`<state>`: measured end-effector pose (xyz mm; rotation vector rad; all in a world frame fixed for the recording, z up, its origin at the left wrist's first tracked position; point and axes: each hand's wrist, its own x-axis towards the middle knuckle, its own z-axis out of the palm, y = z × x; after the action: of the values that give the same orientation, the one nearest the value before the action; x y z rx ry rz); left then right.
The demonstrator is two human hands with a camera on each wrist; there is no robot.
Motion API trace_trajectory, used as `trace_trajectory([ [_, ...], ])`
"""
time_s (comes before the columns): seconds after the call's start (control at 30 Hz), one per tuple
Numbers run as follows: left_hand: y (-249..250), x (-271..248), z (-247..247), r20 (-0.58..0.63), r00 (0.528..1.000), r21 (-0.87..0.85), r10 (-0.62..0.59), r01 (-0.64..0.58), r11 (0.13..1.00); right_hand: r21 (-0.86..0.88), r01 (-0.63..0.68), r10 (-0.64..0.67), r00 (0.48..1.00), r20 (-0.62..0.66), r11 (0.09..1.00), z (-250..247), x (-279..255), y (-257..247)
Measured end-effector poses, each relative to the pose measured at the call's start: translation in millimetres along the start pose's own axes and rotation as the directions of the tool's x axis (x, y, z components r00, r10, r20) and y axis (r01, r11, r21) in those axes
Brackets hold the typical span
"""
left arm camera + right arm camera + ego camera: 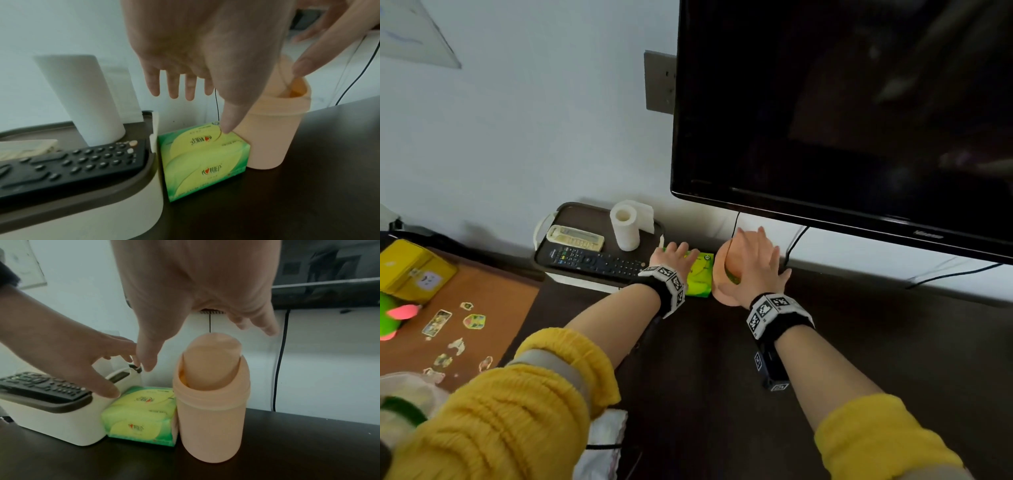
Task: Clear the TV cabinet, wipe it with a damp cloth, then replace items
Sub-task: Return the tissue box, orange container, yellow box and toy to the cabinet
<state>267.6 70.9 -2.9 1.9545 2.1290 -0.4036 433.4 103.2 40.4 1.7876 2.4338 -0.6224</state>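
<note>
A green and yellow tissue pack (700, 274) (205, 162) (141, 415) lies on the dark TV cabinet top (756, 394), wedged between a tray box and a peach swing-lid bin (722, 294) (271, 138) (211, 426). My left hand (671, 255) (193, 84) hovers over the pack with straight fingers, and its thumb tip is at the pack's top. My right hand (753, 263) (185, 296) is spread just above the bin's lid and holds nothing. Much of the bin is hidden under it in the head view.
The cream tray box (582, 214) (148, 170) carries a black remote (592, 262), a beige remote (575, 238) and a toilet roll (625, 226). The TV (842, 102) overhangs the cabinet with cables (794, 246) behind. At left, a brown side table (482, 308) holds a yellow tin (410, 270).
</note>
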Motion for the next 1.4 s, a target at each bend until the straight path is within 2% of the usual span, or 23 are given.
trace_trajectory([
  [0.17, -19, -47, -19, -0.094, 0.995, -0.06, 0.031, -0.037, 0.998, -0.092, 0.067, -0.077, 0.99, -0.117, 0.994, 1, -38, -34],
  [0.33, -51, -107, -28, -0.186, 0.98, -0.078, 0.072, -0.088, 0.993, -0.082, 0.131, -0.144, 0.975, -0.169, 0.988, 8, -85, -81],
  [0.5, -93, -178, -24, -0.193, 0.977, -0.116, 0.087, -0.111, 0.987, -0.045, 0.153, -0.159, 0.969, -0.188, 0.987, 25, -132, -141],
  [0.7, -143, -256, -11, -0.105, 0.994, -0.133, -0.04, 0.025, 0.991, -0.12, 0.294, -0.307, 0.945, -0.11, 0.948, 49, -172, -219],
  [0.9, -178, -308, 8, 0.005, 0.983, -0.213, -0.186, 0.183, 0.96, -0.136, 0.42, -0.425, 0.905, -0.003, 0.897, 63, -190, -278],
  [1.17, -222, -370, 58, 0.117, 0.924, -0.285, -0.364, 0.383, 0.879, -0.135, 0.536, -0.513, 0.841, 0.172, 0.833, 106, -205, -332],
  [1.4, -315, -392, 90, 0.217, 0.866, -0.316, -0.451, 0.499, 0.807, -0.121, 0.595, -0.555, 0.793, 0.253, 0.795, 144, -198, -403],
])
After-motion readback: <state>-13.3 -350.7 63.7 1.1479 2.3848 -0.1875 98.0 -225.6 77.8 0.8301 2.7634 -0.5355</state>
